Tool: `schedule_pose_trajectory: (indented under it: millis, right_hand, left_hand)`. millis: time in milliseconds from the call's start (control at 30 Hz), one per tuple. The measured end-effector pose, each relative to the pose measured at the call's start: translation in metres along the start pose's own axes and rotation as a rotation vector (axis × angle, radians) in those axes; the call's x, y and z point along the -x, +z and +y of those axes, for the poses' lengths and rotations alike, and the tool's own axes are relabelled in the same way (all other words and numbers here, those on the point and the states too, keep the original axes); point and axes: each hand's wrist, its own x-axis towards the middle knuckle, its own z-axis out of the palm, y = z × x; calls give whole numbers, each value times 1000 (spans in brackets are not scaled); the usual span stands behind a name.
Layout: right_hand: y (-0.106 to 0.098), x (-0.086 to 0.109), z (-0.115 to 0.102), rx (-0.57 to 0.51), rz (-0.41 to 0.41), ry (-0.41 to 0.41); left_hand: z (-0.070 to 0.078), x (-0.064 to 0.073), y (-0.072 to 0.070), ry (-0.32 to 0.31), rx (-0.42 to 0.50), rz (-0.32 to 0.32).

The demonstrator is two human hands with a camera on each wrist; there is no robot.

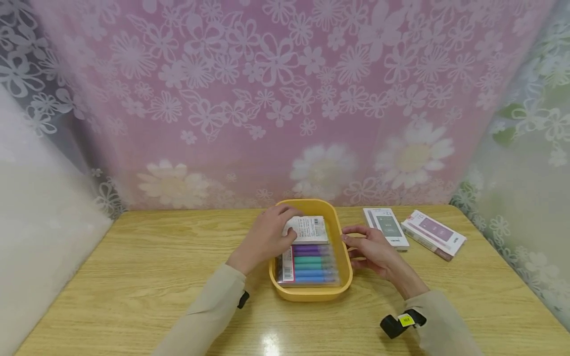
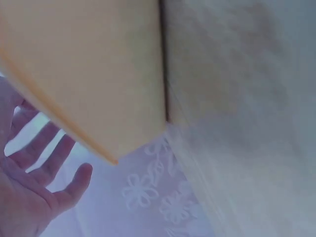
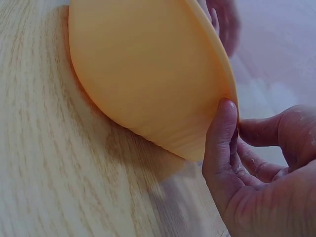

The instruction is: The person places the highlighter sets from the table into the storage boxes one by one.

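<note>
A yellow plastic basket [image 1: 309, 297] stands on the table. Inside it lies a clear pack of pens [image 1: 313, 267] in purple, green and blue, with a white printed box [image 1: 313, 229] at the far side. My left hand [image 1: 269, 232] reaches over the basket's left rim, its fingers and thumb over the white box's left end. In the left wrist view its fingers [image 2: 52, 148] are spread, with gaps between them, beside the basket wall. My right hand [image 1: 374, 252] pinches the basket's right rim between thumb and finger, as the right wrist view shows.
To the right of the basket lie two more boxes, a white one with a grey-green panel [image 1: 386, 227] and one with a purple panel [image 1: 434, 233]. A floral curtain [image 1: 276, 99] hangs along the back edge of the wooden table [image 1: 178, 267].
</note>
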Motion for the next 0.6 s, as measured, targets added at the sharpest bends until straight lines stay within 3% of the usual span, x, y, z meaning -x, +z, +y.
schedule_pose_trajectory:
  millis: [100,200,367,600]
  right_hand:
    - [0,0,0,10,6,0]
    - [0,0,0,8,4,3]
    - [0,0,-1,3,6,4]
    - [0,1,-2,1,2,7]
  left_hand:
    - [-4,13,-4,-52,19,65]
    - [-6,25,-6,-124,36,90]
    - [-9,40,-11,-283,133,84]
    - [-11,50,-14,-469,308,75]
